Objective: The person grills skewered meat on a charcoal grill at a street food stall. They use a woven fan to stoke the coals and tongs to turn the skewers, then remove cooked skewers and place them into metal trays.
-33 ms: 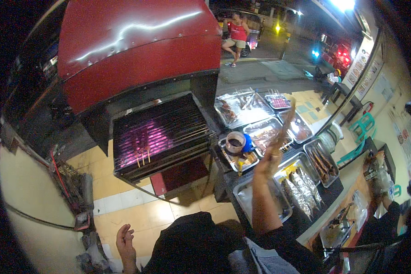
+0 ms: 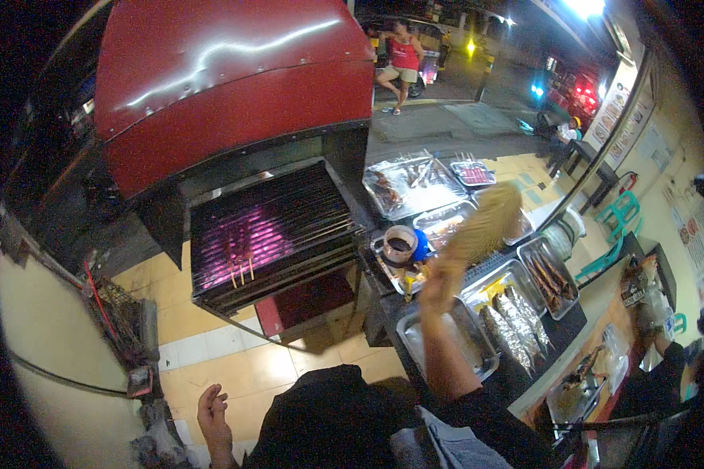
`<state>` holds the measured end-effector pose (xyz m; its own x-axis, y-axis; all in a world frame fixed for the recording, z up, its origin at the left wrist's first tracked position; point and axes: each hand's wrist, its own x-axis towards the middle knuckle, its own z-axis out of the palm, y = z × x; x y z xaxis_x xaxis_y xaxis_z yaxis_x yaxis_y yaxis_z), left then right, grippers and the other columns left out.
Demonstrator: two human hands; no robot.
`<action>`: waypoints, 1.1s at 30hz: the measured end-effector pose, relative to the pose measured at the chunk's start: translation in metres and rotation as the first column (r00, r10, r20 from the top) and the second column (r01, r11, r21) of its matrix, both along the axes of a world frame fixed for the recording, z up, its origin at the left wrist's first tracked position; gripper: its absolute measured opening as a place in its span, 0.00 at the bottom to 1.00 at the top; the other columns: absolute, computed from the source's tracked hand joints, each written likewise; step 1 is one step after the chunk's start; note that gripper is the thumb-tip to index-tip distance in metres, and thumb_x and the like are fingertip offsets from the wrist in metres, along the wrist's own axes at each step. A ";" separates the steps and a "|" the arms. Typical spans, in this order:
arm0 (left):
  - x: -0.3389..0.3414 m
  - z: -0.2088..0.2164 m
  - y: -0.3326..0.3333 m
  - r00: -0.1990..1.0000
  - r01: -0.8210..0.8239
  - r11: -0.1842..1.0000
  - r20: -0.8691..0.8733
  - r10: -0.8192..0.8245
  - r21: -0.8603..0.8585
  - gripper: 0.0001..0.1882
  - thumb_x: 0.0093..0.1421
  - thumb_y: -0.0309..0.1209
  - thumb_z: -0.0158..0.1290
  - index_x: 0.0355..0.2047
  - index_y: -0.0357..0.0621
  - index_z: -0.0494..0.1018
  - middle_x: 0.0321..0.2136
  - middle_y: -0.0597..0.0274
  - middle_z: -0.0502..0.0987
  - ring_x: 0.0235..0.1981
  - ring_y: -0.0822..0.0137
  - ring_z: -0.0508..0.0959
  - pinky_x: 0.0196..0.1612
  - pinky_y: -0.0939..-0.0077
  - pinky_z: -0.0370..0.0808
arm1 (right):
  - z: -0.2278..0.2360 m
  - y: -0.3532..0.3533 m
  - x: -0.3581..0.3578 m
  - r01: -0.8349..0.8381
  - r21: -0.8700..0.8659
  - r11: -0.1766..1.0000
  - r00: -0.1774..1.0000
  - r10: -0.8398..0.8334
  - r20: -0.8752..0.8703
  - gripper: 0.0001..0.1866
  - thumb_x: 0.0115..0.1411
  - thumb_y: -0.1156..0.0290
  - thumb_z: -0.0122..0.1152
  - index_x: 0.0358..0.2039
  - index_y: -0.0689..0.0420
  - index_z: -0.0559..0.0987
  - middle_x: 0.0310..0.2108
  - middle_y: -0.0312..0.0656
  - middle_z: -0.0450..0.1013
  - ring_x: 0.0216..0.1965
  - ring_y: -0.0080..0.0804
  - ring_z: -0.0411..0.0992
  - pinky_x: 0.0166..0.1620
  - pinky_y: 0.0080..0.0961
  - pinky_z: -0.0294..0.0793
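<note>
Tan fan (image 2: 490, 223) rotated edge-on to broadside since earlier frame. Left hand (image 2: 213, 412): fingers loosely curled, slightly apart. Skewers (image 2: 241, 252) on grill (image 2: 309, 199). Right hand (image 2: 440, 288): fingers closed round fan handle, fan above metal trays (image 2: 416, 205).

Hood (image 2: 227, 98): red-painted sheet metal, glossy, light streaking across a slightly uneven surface. Grill grate (image 2: 313, 207): dark metal bars, mostly matt. Skewer sticks (image 2: 242, 274): pale, apparently wood. Hand fan (image 2: 490, 223): tan plant fibre by its look, ribbed, matt, blurred. Empty tray (image 2: 481, 356): smooth, shiny metal. Foil packets (image 2: 508, 327): bright silver, crinkled, highly reflective. Chair (image 2: 623, 213): teal plastic. Floor tiles (image 2: 270, 358): smooth, glossy, reflecting light. Towel (image 2: 465, 447): grey cloth, soft, matt. Shirt (image 2: 321, 414): black fabric, dull.
</note>
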<state>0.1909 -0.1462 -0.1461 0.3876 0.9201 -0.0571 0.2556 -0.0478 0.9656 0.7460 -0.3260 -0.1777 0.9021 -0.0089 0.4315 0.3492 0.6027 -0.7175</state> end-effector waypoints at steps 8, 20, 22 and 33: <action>0.024 0.002 0.008 0.976 -0.057 0.998 0.207 0.062 -0.032 0.33 0.71 0.52 0.48 0.65 0.40 0.68 0.61 0.52 0.74 0.53 0.59 0.78 0.55 0.65 0.72 | -0.036 0.022 -0.114 -0.698 -0.579 0.421 0.413 0.898 0.154 0.20 0.71 0.63 0.57 0.59 0.60 0.77 0.57 0.48 0.75 0.58 0.39 0.73 0.64 0.40 0.71; 0.072 0.001 -0.002 0.992 -0.086 0.992 0.100 0.076 0.093 0.34 0.77 0.56 0.35 0.63 0.39 0.68 0.62 0.51 0.73 0.55 0.59 0.76 0.57 0.65 0.71 | -0.011 0.024 -0.089 -0.914 -0.309 0.263 0.196 0.953 0.231 0.23 0.71 0.56 0.57 0.57 0.61 0.76 0.56 0.46 0.74 0.57 0.43 0.71 0.63 0.41 0.68; 0.078 0.006 0.000 0.983 -0.076 0.995 0.173 0.064 0.062 0.30 0.77 0.52 0.37 0.62 0.39 0.69 0.61 0.52 0.74 0.54 0.60 0.77 0.56 0.66 0.72 | -0.022 0.021 -0.111 -0.795 -0.580 -0.180 -0.175 0.982 -0.065 0.27 0.72 0.52 0.55 0.59 0.61 0.76 0.62 0.47 0.72 0.64 0.45 0.69 0.68 0.43 0.64; 0.089 0.013 -0.004 0.998 0.058 0.998 0.038 -0.059 0.021 0.25 0.75 0.42 0.43 0.63 0.37 0.69 0.61 0.51 0.73 0.55 0.57 0.76 0.57 0.64 0.73 | 0.034 0.001 0.007 -0.112 -0.103 0.988 0.989 0.121 0.082 0.19 0.71 0.64 0.59 0.57 0.61 0.74 0.46 0.41 0.77 0.41 0.32 0.75 0.47 0.27 0.73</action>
